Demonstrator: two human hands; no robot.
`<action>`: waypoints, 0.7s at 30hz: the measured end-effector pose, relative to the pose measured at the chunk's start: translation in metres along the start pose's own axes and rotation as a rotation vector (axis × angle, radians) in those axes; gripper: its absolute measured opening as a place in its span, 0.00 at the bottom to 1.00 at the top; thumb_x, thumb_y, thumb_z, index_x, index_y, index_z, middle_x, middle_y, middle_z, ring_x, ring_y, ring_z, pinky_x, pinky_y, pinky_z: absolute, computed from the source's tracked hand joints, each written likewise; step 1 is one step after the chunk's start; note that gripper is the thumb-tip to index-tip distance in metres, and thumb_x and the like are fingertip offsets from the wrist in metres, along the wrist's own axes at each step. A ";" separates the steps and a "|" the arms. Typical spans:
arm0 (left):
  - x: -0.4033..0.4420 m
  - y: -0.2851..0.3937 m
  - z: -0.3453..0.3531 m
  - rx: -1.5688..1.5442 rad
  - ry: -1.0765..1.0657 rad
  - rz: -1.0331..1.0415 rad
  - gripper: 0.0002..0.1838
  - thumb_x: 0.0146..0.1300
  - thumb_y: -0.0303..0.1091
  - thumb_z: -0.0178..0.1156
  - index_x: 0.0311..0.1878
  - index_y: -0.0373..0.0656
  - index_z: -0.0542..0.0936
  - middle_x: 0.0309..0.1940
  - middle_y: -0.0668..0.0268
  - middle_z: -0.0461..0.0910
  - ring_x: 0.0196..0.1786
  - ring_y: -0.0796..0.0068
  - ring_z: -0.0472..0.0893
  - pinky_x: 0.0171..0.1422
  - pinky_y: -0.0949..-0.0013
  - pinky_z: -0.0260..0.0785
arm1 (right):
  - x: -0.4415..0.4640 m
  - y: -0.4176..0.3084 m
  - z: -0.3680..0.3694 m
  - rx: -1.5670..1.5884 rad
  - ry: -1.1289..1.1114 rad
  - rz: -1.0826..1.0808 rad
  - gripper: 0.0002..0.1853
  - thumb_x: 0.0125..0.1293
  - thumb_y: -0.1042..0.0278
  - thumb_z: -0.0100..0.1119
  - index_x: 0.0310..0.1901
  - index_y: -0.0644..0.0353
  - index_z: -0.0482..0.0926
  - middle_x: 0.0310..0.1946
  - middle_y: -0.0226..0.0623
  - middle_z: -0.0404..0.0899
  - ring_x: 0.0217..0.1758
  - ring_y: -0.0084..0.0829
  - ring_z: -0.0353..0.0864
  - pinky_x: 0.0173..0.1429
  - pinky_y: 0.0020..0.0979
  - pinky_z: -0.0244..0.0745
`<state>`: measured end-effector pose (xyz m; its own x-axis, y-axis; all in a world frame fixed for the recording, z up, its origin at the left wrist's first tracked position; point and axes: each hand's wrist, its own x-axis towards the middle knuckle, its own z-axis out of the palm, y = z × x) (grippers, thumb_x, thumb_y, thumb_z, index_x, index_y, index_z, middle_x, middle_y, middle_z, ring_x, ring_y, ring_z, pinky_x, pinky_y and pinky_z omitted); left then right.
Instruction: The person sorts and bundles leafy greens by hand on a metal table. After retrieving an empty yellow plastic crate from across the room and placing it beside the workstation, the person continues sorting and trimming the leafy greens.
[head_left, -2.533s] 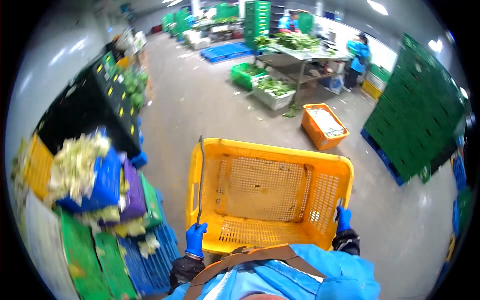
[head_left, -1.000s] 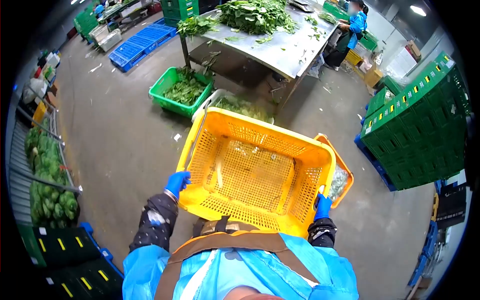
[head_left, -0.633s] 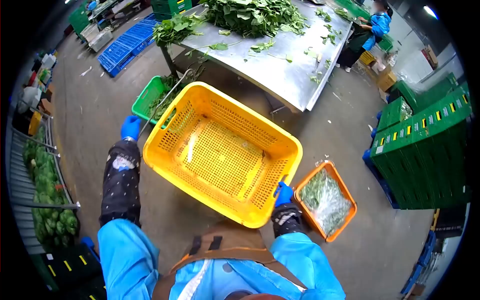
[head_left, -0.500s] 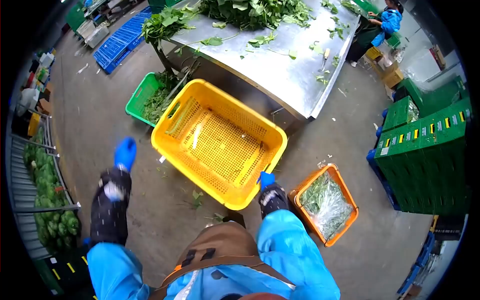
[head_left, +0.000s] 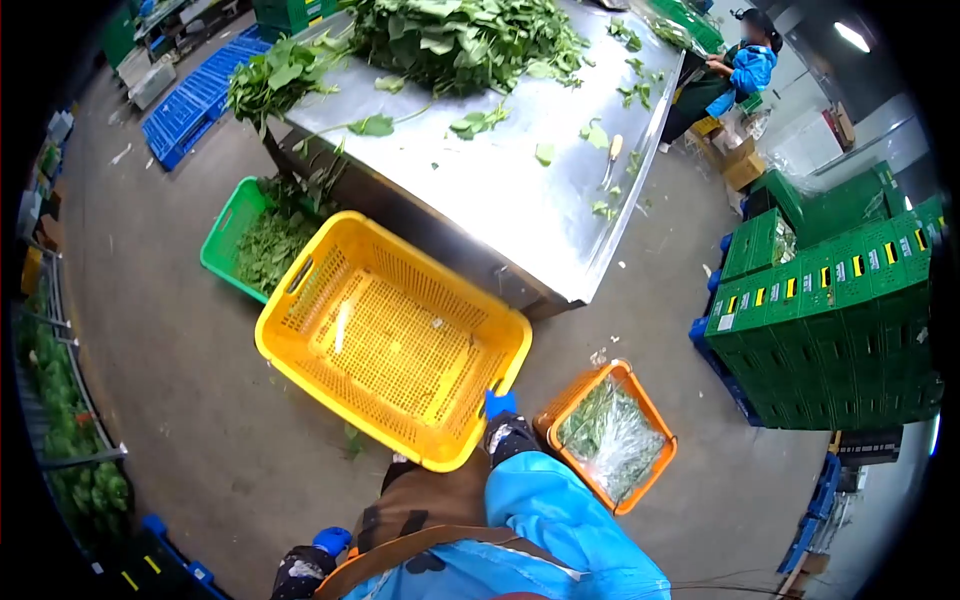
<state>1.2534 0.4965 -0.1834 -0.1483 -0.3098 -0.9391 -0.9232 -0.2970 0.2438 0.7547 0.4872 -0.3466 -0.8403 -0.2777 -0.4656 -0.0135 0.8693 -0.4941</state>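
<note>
A large yellow perforated plastic crate stands tilted across the view, its inside facing up, with a pale strip on its bottom. My right hand, in a blue glove, is closed around the rim at the handle opening on the crate's near right end. Down beside my brown apron is my left hand, also blue-gloved, fingers curled in and nothing seen in them. It is apart from the crate. Close to my right forearm, an orange crate holds leafy greens under clear plastic.
Ahead is a metal table with heaped leafy greens and a knife-like tool. A green crate of leaves sits beyond the yellow one. Stacked green crates stand right; a person works at the far right.
My left hand has swung back from beside the crate to near my hip. The table and nearby crates appear lower and further left in view. My right hand keeps its hold on the yellow crate.
</note>
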 end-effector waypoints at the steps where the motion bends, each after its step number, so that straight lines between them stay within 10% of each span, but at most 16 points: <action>1: 0.011 -0.005 -0.004 -0.132 0.108 0.016 0.13 0.55 0.38 0.53 0.37 0.40 0.79 0.29 0.59 0.80 0.31 0.67 0.80 0.38 0.67 0.72 | 0.020 0.026 0.018 0.225 -0.204 0.048 0.35 0.51 0.49 0.60 0.47 0.77 0.68 0.39 0.54 0.77 0.47 0.47 0.76 0.52 0.40 0.68; 4: 0.021 0.016 -0.009 -0.534 0.261 0.000 0.11 0.54 0.33 0.54 0.36 0.36 0.78 0.26 0.59 0.80 0.28 0.70 0.79 0.34 0.70 0.72 | 0.036 0.056 0.034 0.333 -0.239 -0.062 0.38 0.51 0.44 0.59 0.52 0.72 0.65 0.48 0.52 0.73 0.51 0.45 0.73 0.53 0.38 0.67; 8: 0.037 0.121 0.004 -0.648 0.322 0.036 0.10 0.54 0.32 0.56 0.35 0.34 0.77 0.26 0.58 0.79 0.26 0.69 0.78 0.33 0.70 0.72 | 0.025 0.049 -0.073 0.478 -0.487 -0.143 0.22 0.61 0.50 0.52 0.44 0.63 0.73 0.35 0.37 0.75 0.36 0.32 0.74 0.42 0.30 0.69; 9: 0.037 0.171 0.009 -0.642 0.302 0.159 0.11 0.54 0.33 0.58 0.35 0.34 0.77 0.27 0.59 0.79 0.29 0.71 0.78 0.35 0.70 0.71 | 0.035 0.067 -0.105 0.253 -0.464 -0.511 0.24 0.61 0.48 0.50 0.46 0.63 0.73 0.38 0.40 0.76 0.40 0.33 0.74 0.47 0.32 0.68; 10: 0.037 0.232 0.015 -0.603 0.296 0.325 0.12 0.54 0.34 0.59 0.36 0.35 0.78 0.28 0.60 0.79 0.31 0.73 0.77 0.37 0.71 0.70 | 0.049 0.080 -0.137 0.115 -0.604 -0.245 0.24 0.61 0.49 0.49 0.46 0.63 0.74 0.39 0.43 0.76 0.43 0.34 0.74 0.51 0.33 0.67; 12: 0.003 0.387 0.012 -0.434 0.248 0.495 0.15 0.53 0.37 0.61 0.39 0.36 0.77 0.32 0.63 0.79 0.36 0.77 0.76 0.42 0.73 0.68 | 0.083 0.152 -0.189 0.090 -0.759 -0.531 0.17 0.61 0.56 0.50 0.40 0.62 0.77 0.30 0.37 0.78 0.35 0.27 0.77 0.40 0.29 0.70; 13: -0.011 0.462 0.012 -0.402 0.199 0.623 0.16 0.53 0.38 0.62 0.41 0.37 0.77 0.34 0.65 0.79 0.37 0.78 0.76 0.43 0.72 0.68 | 0.092 0.166 -0.230 0.191 -0.765 -0.077 0.13 0.61 0.60 0.50 0.37 0.62 0.77 0.26 0.32 0.77 0.30 0.23 0.76 0.35 0.25 0.70; 15: -0.081 0.611 0.008 -0.272 0.182 1.001 0.17 0.54 0.35 0.62 0.44 0.37 0.76 0.39 0.60 0.78 0.44 0.71 0.76 0.50 0.71 0.67 | 0.134 0.255 -0.283 0.049 -0.430 -0.536 0.10 0.57 0.61 0.51 0.34 0.58 0.77 0.24 0.39 0.75 0.29 0.34 0.77 0.32 0.36 0.72; 17: -0.148 0.716 0.004 -0.164 0.125 1.319 0.19 0.50 0.34 0.65 0.45 0.38 0.76 0.42 0.59 0.77 0.47 0.67 0.76 0.53 0.68 0.66 | 0.143 0.231 -0.377 0.577 -0.400 0.410 0.11 0.58 0.62 0.49 0.34 0.60 0.76 0.24 0.40 0.76 0.23 0.33 0.77 0.27 0.33 0.72; 18: -0.184 0.756 0.004 -0.102 0.132 1.490 0.19 0.49 0.33 0.66 0.45 0.38 0.77 0.42 0.60 0.77 0.47 0.67 0.76 0.53 0.67 0.66 | 0.156 0.219 -0.410 0.505 -0.337 0.436 0.10 0.59 0.64 0.48 0.34 0.61 0.76 0.23 0.41 0.76 0.20 0.33 0.75 0.24 0.32 0.70; 19: -0.226 0.787 0.003 -0.130 0.021 1.611 0.20 0.47 0.34 0.67 0.44 0.39 0.77 0.42 0.59 0.78 0.45 0.67 0.76 0.51 0.67 0.67 | 0.185 0.257 -0.422 0.180 -0.311 0.008 0.11 0.58 0.64 0.47 0.33 0.61 0.76 0.21 0.39 0.76 0.19 0.33 0.75 0.22 0.33 0.69; 21: -0.277 0.831 0.004 -0.015 -0.102 1.960 0.20 0.46 0.36 0.67 0.43 0.40 0.78 0.41 0.61 0.78 0.42 0.66 0.77 0.46 0.66 0.68 | 0.212 0.216 -0.464 0.464 -0.237 0.282 0.10 0.59 0.66 0.47 0.33 0.62 0.76 0.23 0.38 0.76 0.22 0.34 0.76 0.26 0.34 0.70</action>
<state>0.5257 0.3394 0.2786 -0.8091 -0.1221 0.5749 0.5142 0.3265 0.7931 0.3216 0.8060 -0.2113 -0.6321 -0.1924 -0.7506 0.4760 0.6679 -0.5721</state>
